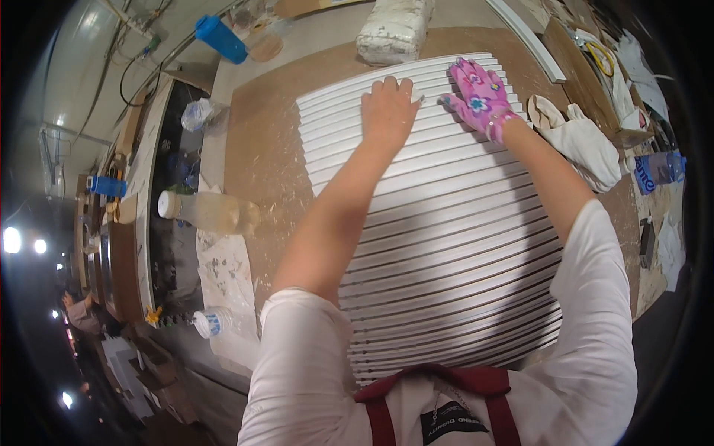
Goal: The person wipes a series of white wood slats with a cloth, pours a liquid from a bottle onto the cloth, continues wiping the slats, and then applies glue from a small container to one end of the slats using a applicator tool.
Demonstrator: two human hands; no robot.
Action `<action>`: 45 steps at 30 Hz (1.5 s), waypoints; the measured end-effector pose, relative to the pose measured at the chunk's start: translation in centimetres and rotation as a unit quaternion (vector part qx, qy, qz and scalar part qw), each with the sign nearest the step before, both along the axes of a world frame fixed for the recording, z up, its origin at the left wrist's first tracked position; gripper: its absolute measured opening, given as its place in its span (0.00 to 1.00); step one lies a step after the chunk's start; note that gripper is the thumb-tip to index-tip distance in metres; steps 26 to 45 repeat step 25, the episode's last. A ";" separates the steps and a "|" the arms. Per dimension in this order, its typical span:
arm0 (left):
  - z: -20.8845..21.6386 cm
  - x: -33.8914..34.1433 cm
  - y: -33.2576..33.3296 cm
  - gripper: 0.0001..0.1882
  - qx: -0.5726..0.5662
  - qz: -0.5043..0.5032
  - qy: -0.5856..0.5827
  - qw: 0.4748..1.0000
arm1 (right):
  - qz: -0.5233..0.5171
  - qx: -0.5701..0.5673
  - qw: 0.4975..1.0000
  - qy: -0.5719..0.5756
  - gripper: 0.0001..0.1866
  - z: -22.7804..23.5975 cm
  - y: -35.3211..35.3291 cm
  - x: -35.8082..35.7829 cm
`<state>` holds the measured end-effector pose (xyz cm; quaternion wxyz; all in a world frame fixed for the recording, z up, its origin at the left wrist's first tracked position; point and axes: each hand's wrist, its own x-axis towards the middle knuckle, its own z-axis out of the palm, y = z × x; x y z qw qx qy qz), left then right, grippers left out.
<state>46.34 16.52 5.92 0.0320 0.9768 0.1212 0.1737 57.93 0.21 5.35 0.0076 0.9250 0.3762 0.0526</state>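
Note:
A broad panel of white ribbed strips (pixel 446 223), lying side by side, stretches from the far part of the table towards my body. My bare left hand (pixel 390 111) rests palm down on the strips near their far edge, its fingers slightly bent and the thumb out to the side. To its right, my right hand (pixel 480 97) wears a pink flowered glove and lies spread on the same strips. Neither hand is closed around anything. The panel's near end is partly hidden by my apron (pixel 439 379).
A brown board (pixel 264 141) lies under the strips. Beyond them sits a whitish wrapped block (pixel 394 33). A blue bottle (pixel 222 39), a cloudy plastic bottle (pixel 212 212) and a small white container (pixel 208 322) stand left. On the right are a cream glove (pixel 584 145) and a cardboard box (pixel 573 67).

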 end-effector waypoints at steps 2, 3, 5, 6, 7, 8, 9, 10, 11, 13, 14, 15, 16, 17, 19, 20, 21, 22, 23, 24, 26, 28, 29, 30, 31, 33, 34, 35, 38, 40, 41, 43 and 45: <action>-1.4 -2.2 2.4 0.15 0.018 0.020 -0.046 0.999 | 0.041 -0.051 0.998 0.025 0.38 0.8 -1.7 -1.5; -1.9 -4.1 5.1 0.16 0.020 0.031 -0.084 0.996 | 0.043 -0.050 0.997 0.027 0.38 0.7 -2.7 -1.7; -1.2 -7.9 8.9 0.21 -0.037 0.073 -0.022 0.996 | 0.053 -0.042 0.997 0.034 0.38 0.0 -5.3 -1.1; -0.4 -9.7 10.8 0.21 -0.086 0.127 0.005 0.988 | 0.049 -0.043 0.997 0.047 0.37 0.2 -6.2 -0.7; 0.7 -11.4 11.8 0.21 -0.133 0.191 0.034 0.972 | 0.049 -0.040 0.997 0.050 0.37 0.0 -5.9 -0.8; 0.8 -11.6 11.9 0.21 -0.130 0.191 0.037 0.972 | 0.045 -0.047 0.997 0.048 0.37 0.0 -5.5 -0.9; 0.8 -11.6 11.8 0.21 -0.094 0.184 0.009 0.978 | 0.041 -0.054 0.997 0.046 0.37 -0.1 -5.4 -1.1; 1.3 -11.7 11.7 0.22 -0.057 0.179 -0.023 0.982 | 0.045 -0.046 0.997 0.038 0.36 -0.2 -5.5 -1.3; 0.3 -10.4 9.9 0.22 -0.036 0.102 -0.124 0.986 | 0.051 -0.045 0.997 0.037 0.36 -0.2 -5.5 -1.3; -0.4 -6.1 4.0 0.20 -0.042 0.011 -0.142 0.989 | 0.055 -0.039 0.997 0.031 0.36 -0.4 -5.4 -1.2; -0.5 -4.4 0.7 0.19 -0.041 0.009 -0.070 0.997 | 0.049 -0.031 0.997 0.054 0.35 -0.1 -5.2 -1.4; -0.4 -3.4 -1.1 0.18 -0.040 0.004 0.001 0.999 | 0.053 -0.033 0.997 0.052 0.35 0.2 -5.0 -1.6; -0.3 -3.7 -0.6 0.18 -0.042 0.008 -0.003 0.999 | 0.047 -0.038 0.996 0.058 0.35 0.5 -4.9 -1.7; -0.7 -4.2 0.3 0.17 -0.035 0.027 -0.005 0.999 | 0.041 -0.046 0.996 0.067 0.35 0.5 -5.1 -1.7; -3.1 -7.5 5.6 0.17 0.000 0.025 -0.117 0.993 | 0.044 -0.054 0.996 0.059 0.36 0.1 -4.9 -1.6; -2.9 -10.2 8.3 0.21 -0.056 0.080 -0.081 0.992 | 0.041 -0.060 0.996 0.051 0.36 -0.1 -5.1 -1.3; -2.8 -12.4 10.8 0.22 -0.011 0.132 -0.036 0.990 | 0.035 -0.065 0.996 0.043 0.36 -0.2 -5.6 -1.1; -1.0 -14.0 11.9 0.24 -0.064 0.209 0.004 0.976 | 0.030 -0.061 0.996 0.050 0.36 -0.4 -6.1 -0.8; -0.4 -15.4 13.0 0.24 -0.059 0.213 0.010 0.975 | 0.035 -0.057 0.996 0.057 0.36 -0.7 -5.8 -1.2; 0.2 -16.1 14.0 0.23 -0.030 0.220 0.005 0.975 | 0.035 -0.057 0.996 0.056 0.36 -0.7 -5.4 -1.3; 0.3 -16.1 14.6 0.22 -0.006 0.224 -0.002 0.975 | 0.034 -0.061 0.996 0.052 0.36 -0.5 -5.2 -1.3; 0.3 -16.1 14.6 0.22 -0.006 0.224 -0.002 0.975 | 0.034 -0.061 0.996 0.052 0.36 -0.5 -5.2 -1.3; 0.3 -16.1 14.6 0.22 -0.006 0.224 -0.002 0.975 | 0.034 -0.061 0.996 0.052 0.36 -0.5 -5.2 -1.3; 0.3 -16.1 14.6 0.22 -0.006 0.224 -0.002 0.975 | 0.034 -0.061 0.996 0.052 0.36 -0.5 -5.2 -1.3; 0.3 -16.1 14.6 0.22 -0.006 0.224 -0.002 0.975 | 0.034 -0.061 0.996 0.052 0.36 -0.5 -5.2 -1.3; 0.3 -16.1 14.6 0.22 -0.006 0.224 -0.002 0.975 | 0.034 -0.061 0.996 0.052 0.36 -0.5 -5.2 -1.3; 0.3 -16.1 14.6 0.22 -0.006 0.224 -0.002 0.975 | 0.034 -0.061 0.996 0.052 0.36 -0.5 -5.2 -1.3; 0.3 -16.1 14.6 0.22 -0.006 0.224 -0.002 0.975 | 0.034 -0.061 0.996 0.052 0.36 -0.5 -5.2 -1.3; 0.3 -16.1 14.6 0.22 -0.006 0.224 -0.002 0.975 | 0.034 -0.061 0.996 0.052 0.36 -0.5 -5.2 -1.3; 0.3 -16.1 14.6 0.22 -0.006 0.224 -0.002 0.975 | 0.034 -0.061 0.996 0.052 0.36 -0.5 -5.2 -1.3; 0.3 -16.1 14.6 0.22 -0.006 0.224 -0.002 0.975 | 0.034 -0.061 0.996 0.052 0.36 -0.5 -5.2 -1.3; 0.3 -16.1 14.6 0.22 -0.006 0.224 -0.002 0.975 | 0.034 -0.061 0.996 0.052 0.36 -0.5 -5.2 -1.3; 0.3 -16.1 14.6 0.22 -0.006 0.224 -0.002 0.975 | 0.034 -0.061 0.996 0.052 0.36 -0.5 -5.2 -1.3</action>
